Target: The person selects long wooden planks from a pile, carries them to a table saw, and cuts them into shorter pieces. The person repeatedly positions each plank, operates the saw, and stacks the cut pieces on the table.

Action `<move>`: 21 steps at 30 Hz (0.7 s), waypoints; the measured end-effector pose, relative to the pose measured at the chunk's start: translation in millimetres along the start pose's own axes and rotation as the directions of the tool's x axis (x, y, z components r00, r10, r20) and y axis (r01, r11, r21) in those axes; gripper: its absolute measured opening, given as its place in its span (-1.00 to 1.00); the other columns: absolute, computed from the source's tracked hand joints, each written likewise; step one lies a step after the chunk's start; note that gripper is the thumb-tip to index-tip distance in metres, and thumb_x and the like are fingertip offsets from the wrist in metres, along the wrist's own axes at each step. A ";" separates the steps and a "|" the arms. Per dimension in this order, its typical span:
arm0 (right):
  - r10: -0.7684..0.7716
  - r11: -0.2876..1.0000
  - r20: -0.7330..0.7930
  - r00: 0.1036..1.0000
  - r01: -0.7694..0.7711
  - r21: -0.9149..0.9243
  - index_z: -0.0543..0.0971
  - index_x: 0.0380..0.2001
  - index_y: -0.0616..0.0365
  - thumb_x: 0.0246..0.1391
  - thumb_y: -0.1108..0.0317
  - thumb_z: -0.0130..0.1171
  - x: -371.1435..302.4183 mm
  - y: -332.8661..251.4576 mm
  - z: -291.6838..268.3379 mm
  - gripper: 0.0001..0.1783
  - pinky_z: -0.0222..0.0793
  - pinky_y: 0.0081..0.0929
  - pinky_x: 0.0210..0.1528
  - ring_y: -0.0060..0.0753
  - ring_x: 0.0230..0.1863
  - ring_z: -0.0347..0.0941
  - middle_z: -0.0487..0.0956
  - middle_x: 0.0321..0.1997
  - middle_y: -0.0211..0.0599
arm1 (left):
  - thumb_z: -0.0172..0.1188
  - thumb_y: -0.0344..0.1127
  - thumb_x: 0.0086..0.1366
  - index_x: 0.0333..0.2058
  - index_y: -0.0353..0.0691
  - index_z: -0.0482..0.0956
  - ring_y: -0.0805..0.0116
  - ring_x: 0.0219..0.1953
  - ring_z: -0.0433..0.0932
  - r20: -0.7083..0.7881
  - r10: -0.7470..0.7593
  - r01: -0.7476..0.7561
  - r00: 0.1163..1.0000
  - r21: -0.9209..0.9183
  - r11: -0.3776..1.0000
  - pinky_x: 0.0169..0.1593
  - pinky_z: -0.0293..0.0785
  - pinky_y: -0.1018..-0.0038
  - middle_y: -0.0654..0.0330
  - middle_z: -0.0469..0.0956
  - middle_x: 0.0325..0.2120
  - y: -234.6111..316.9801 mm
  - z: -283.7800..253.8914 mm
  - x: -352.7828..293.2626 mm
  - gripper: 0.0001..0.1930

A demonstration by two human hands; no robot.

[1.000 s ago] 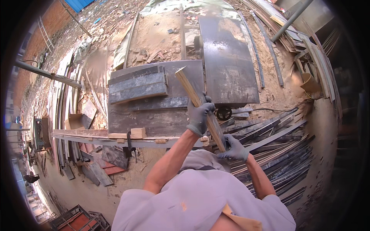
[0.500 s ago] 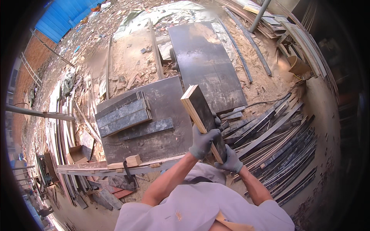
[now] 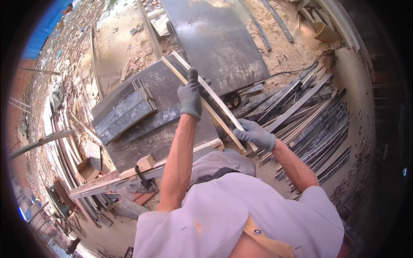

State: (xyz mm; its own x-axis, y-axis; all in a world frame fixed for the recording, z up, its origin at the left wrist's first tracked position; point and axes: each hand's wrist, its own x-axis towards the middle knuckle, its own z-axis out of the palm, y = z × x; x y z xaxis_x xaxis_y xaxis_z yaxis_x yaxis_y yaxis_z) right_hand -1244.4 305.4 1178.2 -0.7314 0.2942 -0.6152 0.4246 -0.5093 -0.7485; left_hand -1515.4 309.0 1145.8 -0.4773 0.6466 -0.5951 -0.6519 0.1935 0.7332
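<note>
Two long plywood strips point(image 3: 218, 103), pale along their edges, slant side by side across the front of my body with a narrow gap between them. My left hand point(image 3: 190, 95), in a grey glove, grips them near their upper part, thumb raised and some fingers showing past the far side. Lower down, my right hand point(image 3: 256, 135), gloved in grey too, is closed round them close to their near ends. Beneath the strips lies a dark panel point(image 3: 161, 79), on which dark-faced boards point(image 3: 124, 114) are stacked at the left.
A small wood block point(image 3: 146, 162) rests on the pale beam point(image 3: 101, 185) along the near edge. Another large dark panel point(image 3: 219, 47) extends behind. Many dark strips point(image 3: 318, 133) lie piled at the right. Long offcuts point(image 3: 56, 142) and scraps cover the ground at the left.
The plywood has turned from one thick-looking piece into two strips seen edge-on with a gap between. My left hand has moved up and left along them; my view has shifted too.
</note>
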 end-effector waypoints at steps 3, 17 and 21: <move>-0.072 0.997 -0.033 0.997 0.072 0.020 0.56 0.07 0.14 0.36 -0.24 0.31 -10.0 -19.0 -12.8 -0.37 0.43 -0.68 -0.17 -0.76 -0.21 0.37 0.49 -0.22 -0.62 | 0.41 0.40 0.25 0.13 -0.56 0.41 0.04 -0.09 0.75 -0.065 0.189 -0.192 0.980 -0.045 0.980 -0.19 0.81 0.21 -0.13 0.64 -0.04 9.5 -4.1 -12.8 -0.02; 0.248 0.968 0.291 0.924 -0.248 -0.038 0.62 -0.27 0.29 0.01 -0.89 -0.70 -90.9 -61.9 -44.7 0.38 0.52 -0.42 -0.67 -0.27 -0.71 0.57 0.62 -0.61 -0.08 | 0.75 -0.28 -0.03 0.13 -0.26 0.32 -0.08 0.11 0.62 0.960 0.197 -0.902 0.200 0.102 0.419 0.21 0.54 0.18 -0.12 0.53 0.14 -57.9 49.0 -111.4 -0.14; -0.185 0.922 -0.159 0.970 0.227 0.315 0.62 -0.07 0.37 0.24 -0.77 -0.46 -101.9 -51.0 -69.5 0.25 0.66 -0.45 -0.43 -0.27 -0.53 0.70 0.73 -0.44 -0.09 | 0.70 -0.39 0.09 0.23 -0.36 0.33 0.38 -0.12 0.63 0.675 0.133 -0.394 0.726 0.249 0.885 -0.03 0.64 0.44 0.14 0.60 -0.13 -74.1 69.9 -132.5 -0.17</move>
State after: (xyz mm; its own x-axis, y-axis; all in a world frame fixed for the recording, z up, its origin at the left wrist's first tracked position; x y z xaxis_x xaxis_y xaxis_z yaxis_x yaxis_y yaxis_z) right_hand -1154.5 357.6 1261.9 -0.7033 0.5080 -0.4974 0.0572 -0.6570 -0.7517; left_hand -1362.6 260.6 1193.4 -0.0355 0.9931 -0.1120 -0.2415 0.1002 0.9652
